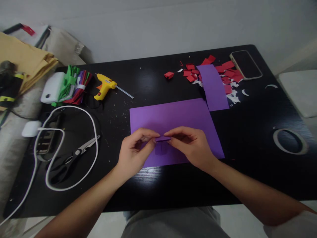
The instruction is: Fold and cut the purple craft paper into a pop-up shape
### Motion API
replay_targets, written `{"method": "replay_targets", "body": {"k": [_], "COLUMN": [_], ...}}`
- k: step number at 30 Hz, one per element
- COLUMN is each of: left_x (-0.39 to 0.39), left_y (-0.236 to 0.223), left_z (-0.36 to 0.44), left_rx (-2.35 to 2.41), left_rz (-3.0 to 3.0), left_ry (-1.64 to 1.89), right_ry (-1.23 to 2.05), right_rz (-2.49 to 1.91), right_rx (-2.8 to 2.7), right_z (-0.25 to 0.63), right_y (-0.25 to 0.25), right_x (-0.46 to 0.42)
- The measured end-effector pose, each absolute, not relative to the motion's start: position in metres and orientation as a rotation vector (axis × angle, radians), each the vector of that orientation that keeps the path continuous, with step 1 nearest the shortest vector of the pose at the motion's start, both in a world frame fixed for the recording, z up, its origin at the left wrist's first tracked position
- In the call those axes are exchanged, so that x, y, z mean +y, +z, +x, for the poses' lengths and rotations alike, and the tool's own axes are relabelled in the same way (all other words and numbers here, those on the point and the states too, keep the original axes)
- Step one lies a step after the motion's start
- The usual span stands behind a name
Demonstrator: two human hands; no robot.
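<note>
A small folded piece of purple paper [162,139] is pinched between my two hands, seen nearly edge-on. My left hand [135,149] grips its left end between thumb and fingertips. At the right end, the thumb and fingers of my right hand [189,143] close on it the same way. Both hands are just over a large purple sheet [170,115] lying on the black table. A darker patch shows on the sheet below the folded piece; whether it is shadow or paper I cannot tell.
A purple strip [214,87] lies over red paper scraps [190,76] near a phone [246,64]. At right is a tape roll [290,141]. Leftward are a yellow glue gun [105,86], black-handled scissors [78,152], a looped white cable [95,132] and bundled coloured strips [74,86].
</note>
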State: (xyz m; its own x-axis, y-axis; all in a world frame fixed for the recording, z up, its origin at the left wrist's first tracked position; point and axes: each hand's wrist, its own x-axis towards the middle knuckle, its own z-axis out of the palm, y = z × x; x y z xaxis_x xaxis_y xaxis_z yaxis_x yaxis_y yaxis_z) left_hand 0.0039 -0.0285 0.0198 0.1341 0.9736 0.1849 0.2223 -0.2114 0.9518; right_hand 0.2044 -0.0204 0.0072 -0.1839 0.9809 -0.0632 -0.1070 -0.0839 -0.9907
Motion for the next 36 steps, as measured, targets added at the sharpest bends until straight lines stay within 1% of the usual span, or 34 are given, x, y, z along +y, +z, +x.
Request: {"method": "replay_targets", "body": {"k": [9, 20, 32, 36], "left_x": [-0.028, -0.031, -0.032, -0.033], "left_y": [0.017, 0.019, 0.011, 0.010], "left_z": [-0.002, -0.005, 0.001, 0.000], "left_rx": [1.087, 1.102, 1.194, 1.211], "left_rz": [1.697, 1.777, 1.814, 1.825], "left_ry": [1.130, 1.085, 1.184, 1.181], "right_ry": [1.405, 1.372, 1.478, 1.462], "right_rz": [-1.047, -1.035, -1.072, -1.123], "right_rx": [-1.255, -1.293, -1.224, -1.255], "right_z": [0.206, 0.207, 0.204, 0.201], "right_y": [0.009, 0.010, 0.009, 0.008], "right_x": [-0.021, -0.025, -0.026, -0.026]}}
